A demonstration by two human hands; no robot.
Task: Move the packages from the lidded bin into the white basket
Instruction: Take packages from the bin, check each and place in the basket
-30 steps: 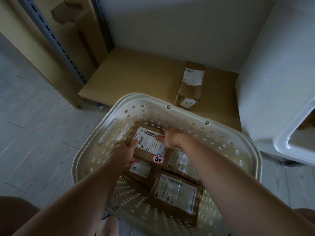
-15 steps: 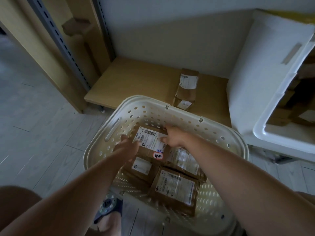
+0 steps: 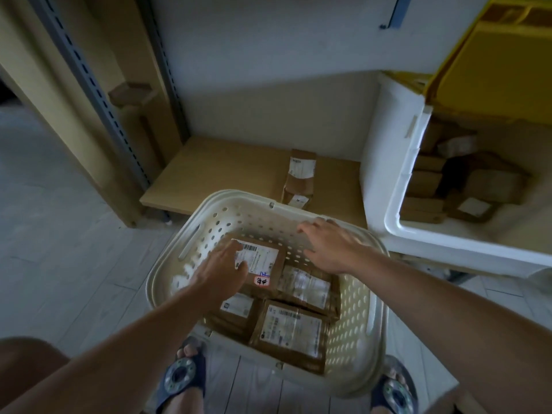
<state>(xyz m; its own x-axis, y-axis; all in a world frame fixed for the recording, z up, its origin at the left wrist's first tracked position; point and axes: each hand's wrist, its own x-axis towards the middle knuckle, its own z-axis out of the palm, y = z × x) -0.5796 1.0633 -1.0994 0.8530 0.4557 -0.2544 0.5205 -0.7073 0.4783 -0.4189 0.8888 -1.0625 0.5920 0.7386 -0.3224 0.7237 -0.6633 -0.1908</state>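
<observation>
Lying flat in the white basket (image 3: 352,318) are four brown packages, packed side by side on its floor; the top-left package (image 3: 268,264) carries a white label and a small red-and-white sticker near its lower edge; the top-right package (image 3: 307,286) sits just beside it; the bottom-left package (image 3: 236,310) and the bottom-right package (image 3: 291,331) lie nearer the person; left hand (image 3: 222,271) hovers over the left part of the top-left package, fingers straight and loosely apart, thumb over the label, though whether it actually touches the package is hard to tell through the blur; right hand (image 3: 333,245) is above the basket's far-right corner, palm down, fingers spread and relaxed, gripping nothing; the lidded bin (image 3: 397,186) stands to the right of the basket, white-walled, its yellow lid (image 3: 490,67) tipped up and back; more brown packages (image 3: 466,183) are piled inside it, in shadow; a low wooden shelf board (image 3: 227,171) runs behind the basket, with one more small labelled box (image 3: 300,177) standing on it just past the basket's far rim; a slotted metal upright (image 3: 89,82) rises at left against wood panels; pale plank floor (image 3: 59,234) below; two feet in blue sandals (image 3: 182,375) show at the near edge, either side of the basket.
</observation>
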